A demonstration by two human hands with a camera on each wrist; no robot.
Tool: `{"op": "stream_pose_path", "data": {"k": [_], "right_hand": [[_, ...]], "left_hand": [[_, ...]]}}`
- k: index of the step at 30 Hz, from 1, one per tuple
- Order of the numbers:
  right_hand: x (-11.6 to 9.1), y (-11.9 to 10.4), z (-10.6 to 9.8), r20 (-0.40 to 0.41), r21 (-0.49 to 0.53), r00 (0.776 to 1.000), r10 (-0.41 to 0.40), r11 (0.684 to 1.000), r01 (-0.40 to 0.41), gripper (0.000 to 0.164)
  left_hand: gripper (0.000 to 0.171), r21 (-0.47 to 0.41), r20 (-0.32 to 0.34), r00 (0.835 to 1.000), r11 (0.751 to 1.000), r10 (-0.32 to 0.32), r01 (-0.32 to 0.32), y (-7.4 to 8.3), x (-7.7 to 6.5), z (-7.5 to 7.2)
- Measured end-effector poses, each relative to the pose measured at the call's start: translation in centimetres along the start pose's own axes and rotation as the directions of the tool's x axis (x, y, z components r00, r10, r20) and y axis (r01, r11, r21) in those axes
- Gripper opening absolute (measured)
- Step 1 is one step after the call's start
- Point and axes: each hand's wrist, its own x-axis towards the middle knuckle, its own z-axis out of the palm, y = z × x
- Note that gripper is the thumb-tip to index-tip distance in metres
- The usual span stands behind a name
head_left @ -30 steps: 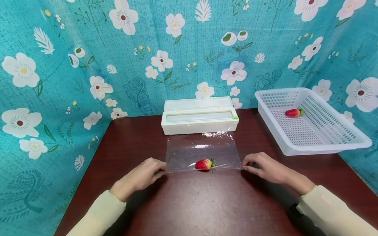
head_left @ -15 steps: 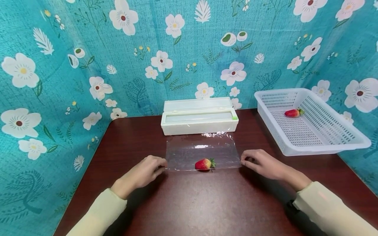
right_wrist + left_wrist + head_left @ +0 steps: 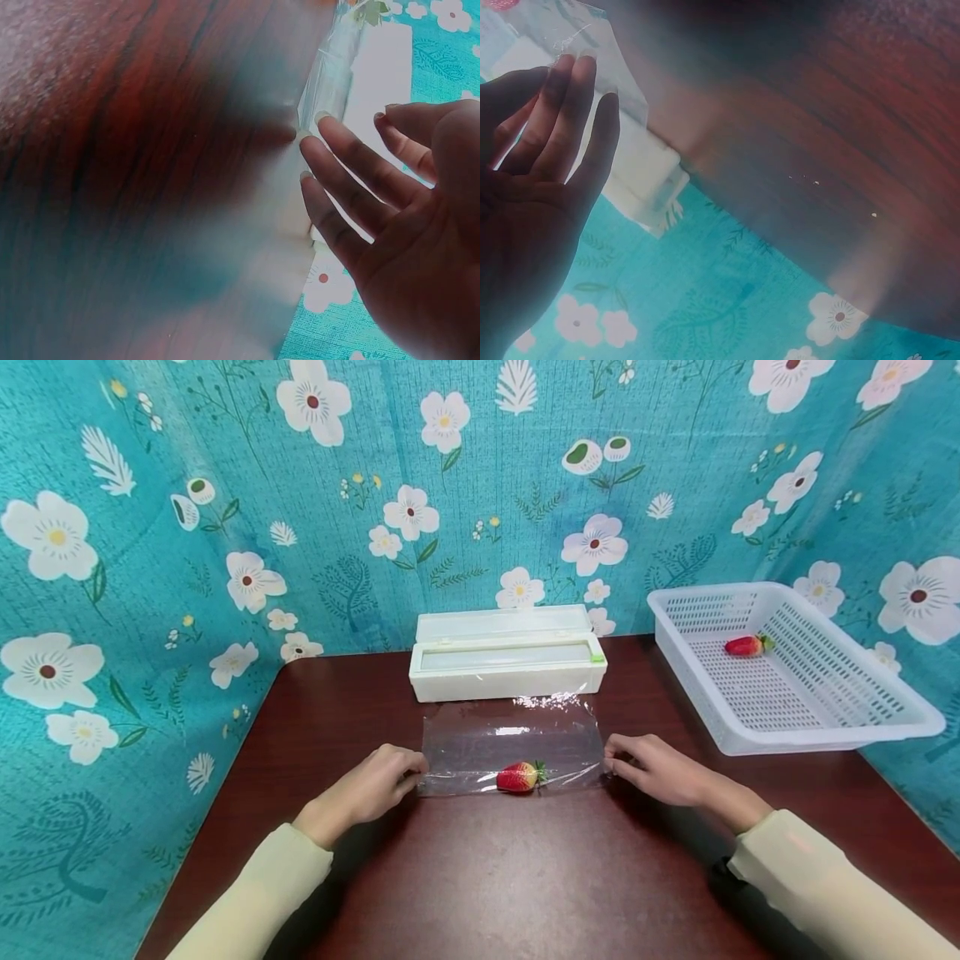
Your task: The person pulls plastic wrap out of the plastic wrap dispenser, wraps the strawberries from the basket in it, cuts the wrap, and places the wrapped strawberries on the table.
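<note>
A clear sheet of cling film (image 3: 465, 743) lies on the dark table in front of a white cling film box (image 3: 510, 681). A red strawberry (image 3: 517, 777) with green leaves sits at the film's near edge. My left hand (image 3: 378, 783) pinches the near left corner between thumb and fingertips. At the near right corner my right hand (image 3: 654, 768) does the same with thumb and index finger. Creases run from both hands toward the strawberry. In the left wrist view the fingertips (image 3: 589, 56) overlap the film. The right wrist view shows the other fingers extended by the film's edge.
Behind the film, the box has its lid raised and a green piece at its right end. A white plastic basket (image 3: 750, 727) at the back right holds another strawberry (image 3: 746, 646). A teal flowered cloth (image 3: 345, 527) hangs behind the table (image 3: 510, 877).
My right hand has shifted slightly left and away from me, and my left hand slightly forward. The film's near edge has become creased beside the strawberry, which stays in place.
</note>
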Motion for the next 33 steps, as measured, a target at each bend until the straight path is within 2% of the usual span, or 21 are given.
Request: {"op": "stream_pose_path", "data": {"k": [4, 9, 16, 25, 33], "right_hand": [[0.3, 0.1, 0.1, -0.027, -0.023, 0.999, -0.022, 1.000, 0.021, 0.014], [0.7, 0.1, 0.1, -0.015, -0.043, 1.000, 0.006, 0.999, -0.006, 0.013], [1.1, 0.2, 0.1, 0.027, -0.051, 0.998, 0.050, 0.998, -0.049, 0.014], [1.5, 0.5, 0.2, 0.086, -0.050, 0.992, 0.095, 0.995, -0.091, 0.016], [1.5, 0.6, 0.4, 0.070, -0.073, 0.995, 0.076, 0.995, -0.071, 0.018]], "left_hand": [[0.014, 0.003, 0.005, 1.000, 1.000, 0.003, -0.003, -0.3, 0.2, 0.1], [0.013, 0.018, 0.001, 1.000, 1.000, 0.017, -0.017, -0.7, 0.2, 0.4], [0.012, 0.013, 0.034, 0.999, 0.999, -0.030, 0.030, -0.8, 0.6, 0.8], [0.014, 0.026, 0.060, 0.997, 0.999, -0.047, 0.045, -0.7, 1.1, 1.0], [0.013, 0.036, 0.071, 0.995, 0.997, -0.068, 0.065, -0.5, 1.4, 1.0]]}}
